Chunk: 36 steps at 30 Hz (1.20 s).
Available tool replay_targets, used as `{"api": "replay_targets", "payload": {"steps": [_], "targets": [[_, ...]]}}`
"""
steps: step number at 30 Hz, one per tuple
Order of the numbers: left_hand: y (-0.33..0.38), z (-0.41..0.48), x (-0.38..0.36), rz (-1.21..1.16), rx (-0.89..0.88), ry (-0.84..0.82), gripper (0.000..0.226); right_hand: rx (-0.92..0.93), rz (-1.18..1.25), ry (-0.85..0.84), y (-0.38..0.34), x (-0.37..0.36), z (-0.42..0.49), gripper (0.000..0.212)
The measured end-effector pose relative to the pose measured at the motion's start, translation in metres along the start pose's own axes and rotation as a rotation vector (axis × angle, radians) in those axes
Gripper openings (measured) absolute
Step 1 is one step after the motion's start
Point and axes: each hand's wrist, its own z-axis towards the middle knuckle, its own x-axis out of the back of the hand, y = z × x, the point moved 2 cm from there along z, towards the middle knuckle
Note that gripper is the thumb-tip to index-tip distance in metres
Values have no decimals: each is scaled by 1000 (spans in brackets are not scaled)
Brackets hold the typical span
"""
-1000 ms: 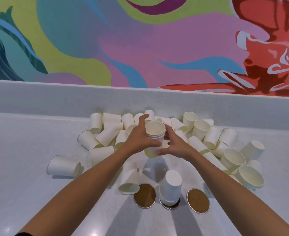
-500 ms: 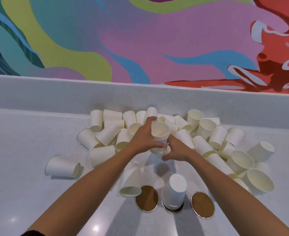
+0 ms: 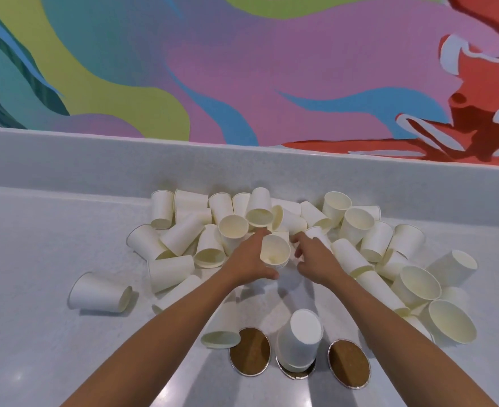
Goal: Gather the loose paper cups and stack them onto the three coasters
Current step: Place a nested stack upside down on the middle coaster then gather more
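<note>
While both my bare arms stretch forward over a pale grey counter, my left hand wraps its fingers and thumb round a white paper cup whose open mouth tips toward me. My right hand is just beside that cup with its fingers bent inward. I cannot tell whether they grip anything. Both hands are well beyond an upside-down stack of cups, which stands on the middle coaster nearest me. Just left of that stack lies a bare round cork coaster, and just right of it another bare coaster. One cup on its side lies left of the stack, its rim touching the left coaster's edge. Beyond the stack, and spreading to its right, a loose heap of cups lies jumbled, some upright and most toppled. Far to the stack's left a single cup lies alone on its side. Behind the stack and the heap rises a brightly painted wall.
</note>
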Motion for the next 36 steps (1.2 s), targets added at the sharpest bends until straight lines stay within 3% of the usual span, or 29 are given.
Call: {"api": "replay_targets", "payload": {"steps": [3, 5, 12, 23, 27, 32, 34, 36], "targets": [[-2, -2, 0, -11, 4, 1, 95, -34, -221, 217, 4, 19, 4, 44], [-3, -5, -1, -50, 2, 11, 92, -116, -354, 265, 9, 23, 6, 42], [-6, -5, -11, -83, 36, 17, 76, -218, -499, 61, 19, 0, 11, 60], [-6, -6, -9, -124, 62, 40, 75, -220, -426, 98, 11, -7, 8, 74], [-7, -7, -8, -129, 68, 55, 72, -297, -212, 212, 5, 15, 3, 77], [1, -10, -5, -105, 45, 48, 69, -235, 738, 463, -17, 66, -10, 79], [6, -11, -4, -84, 39, 56, 69, -132, 836, 484, -31, 79, -20, 78], [13, -12, -3, -69, 35, 62, 70, -25, 736, 481, -44, 84, -31, 83]]}}
